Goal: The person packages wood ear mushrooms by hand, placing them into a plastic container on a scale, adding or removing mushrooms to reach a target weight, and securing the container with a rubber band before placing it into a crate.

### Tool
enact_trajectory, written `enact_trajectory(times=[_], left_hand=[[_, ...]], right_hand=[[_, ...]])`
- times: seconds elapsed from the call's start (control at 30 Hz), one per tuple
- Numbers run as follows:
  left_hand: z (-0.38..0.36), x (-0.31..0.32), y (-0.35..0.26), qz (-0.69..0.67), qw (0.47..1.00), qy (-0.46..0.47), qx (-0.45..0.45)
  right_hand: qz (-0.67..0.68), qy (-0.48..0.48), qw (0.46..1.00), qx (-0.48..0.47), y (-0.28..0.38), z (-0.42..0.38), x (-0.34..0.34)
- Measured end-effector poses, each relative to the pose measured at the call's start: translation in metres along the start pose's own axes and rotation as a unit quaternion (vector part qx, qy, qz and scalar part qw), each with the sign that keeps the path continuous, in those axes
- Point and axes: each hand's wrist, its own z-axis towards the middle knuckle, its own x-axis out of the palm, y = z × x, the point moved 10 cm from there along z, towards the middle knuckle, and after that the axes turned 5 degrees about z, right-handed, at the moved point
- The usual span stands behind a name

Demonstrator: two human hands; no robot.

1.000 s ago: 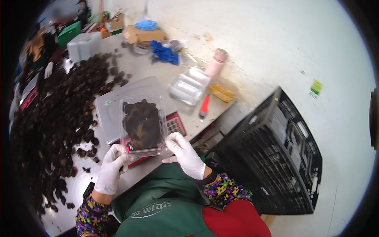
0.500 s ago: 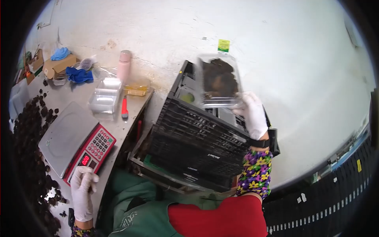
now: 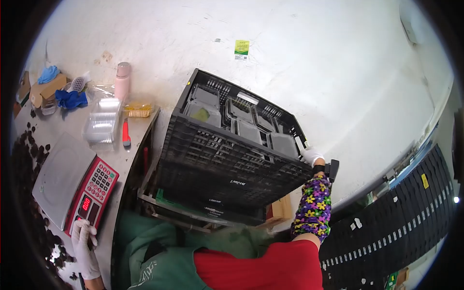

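Note:
My right hand (image 3: pixel 311 155), in a white glove, reaches over the right rim of a black slatted crate (image 3: pixel 227 159). Its fingers are hidden behind the rim, next to a clear lidded box (image 3: pixel 284 143) lying inside. Several more clear boxes (image 3: pixel 241 123) line the crate's bottom. My left hand (image 3: pixel 85 246), also gloved, holds nothing. It rests at the table's near edge, just below a red digital scale (image 3: pixel 94 186) with a grey pan (image 3: pixel 57 179).
Dark mushrooms (image 3: pixel 24 154) are heaped along the table's left side. A stack of empty clear boxes (image 3: pixel 100 126), a red-handled knife (image 3: pixel 125 134), a pink bottle (image 3: pixel 122 79) and a cardboard box (image 3: pixel 46 88) sit further back. The crate stands on a metal frame (image 3: pixel 193 212) against a white wall.
My right hand carried the mushroom box from above the scale over to the crate and lowered it inside. My left hand let go and dropped to the table edge.

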Motion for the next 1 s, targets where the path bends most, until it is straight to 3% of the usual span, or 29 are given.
enact_trajectory(times=[0.07,0.17,0.3,0.4,0.43,0.47,0.5,0.57,0.63,0.7,0.8,0.9,0.97,1.0], left_hand=[[-0.001,-0.003,0.007,-0.006,1.0,0.0,0.0],[-0.003,-0.01,0.012,-0.008,1.0,-0.017,-0.021],[-0.001,-0.017,0.024,-0.005,0.999,-0.015,-0.031],[-0.002,-0.013,0.026,-0.02,0.999,-0.019,-0.031],[-0.004,-0.011,0.024,-0.019,0.999,-0.019,-0.031],[-0.006,-0.009,0.021,-0.014,0.999,-0.024,-0.039],[-0.008,-0.007,0.018,-0.01,0.998,-0.031,-0.047],[-0.013,-0.006,0.008,0.024,0.998,-0.05,-0.026],[-0.022,-0.004,-0.004,0.02,0.997,-0.067,0.009],[-0.033,-0.016,-0.003,0.041,0.993,-0.108,-0.008],[-0.062,-0.044,0.005,0.024,0.984,-0.175,-0.009],[-0.095,-0.088,0.024,0.046,0.956,-0.29,0.01],[-0.124,-0.114,0.034,0.09,0.923,-0.374,0.007],[-0.14,-0.126,0.044,0.106,0.907,-0.408,0.005]], right_hand=[[-0.157,-0.034,0.986,-0.039,-0.001,0.015,0.003],[-0.235,-0.038,0.971,-0.032,-0.001,0.02,0.014],[-0.224,0.051,0.971,-0.061,0.02,-0.004,0.035],[0.0,0.096,0.985,-0.145,0.05,-0.021,0.05],[0.0,0.097,0.985,-0.145,0.058,-0.028,0.056],[-0.042,-0.078,0.97,-0.225,0.083,-0.041,0.033],[-0.081,-0.249,0.918,-0.297,0.111,-0.071,0.016],[0.142,-0.322,0.863,-0.363,0.168,-0.159,0.013],[0.311,-0.192,0.802,-0.472,0.226,-0.221,0.052],[0.265,-0.141,0.765,-0.57,0.285,-0.297,0.1],[0.324,0.021,0.668,-0.67,0.356,-0.373,0.185],[0.314,0.15,0.649,-0.677,0.432,-0.395,0.288],[0.297,0.163,0.651,-0.68,0.485,-0.381,0.352],[0.245,0.121,0.666,-0.694,0.509,-0.366,0.39]])
